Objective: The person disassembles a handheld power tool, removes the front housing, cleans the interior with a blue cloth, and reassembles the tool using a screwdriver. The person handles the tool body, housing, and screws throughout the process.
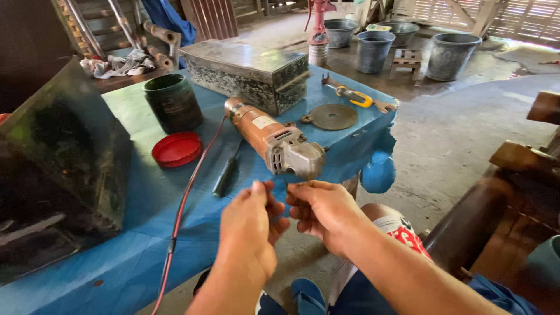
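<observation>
An orange angle grinder (273, 139) with a grey metal head lies on the blue table (134, 233), its head pointing at me near the front edge. My left hand (249, 226) and my right hand (318, 211) meet just below the grinder head, fingertips pinched together around something too small to make out. A grey grinding disc (332, 116) with a small washer beside it lies behind the grinder. A yellow-handled wrench (357, 97) rests near the table's far right corner.
A red cord (185, 198) runs from the grinder off the front edge. A dark screwdriver (225, 175), red lid (177, 149), dark green jar (172, 102) and metal box (251, 73) stand around. A dark open case (64, 169) is at left. Buckets (449, 55) stand beyond.
</observation>
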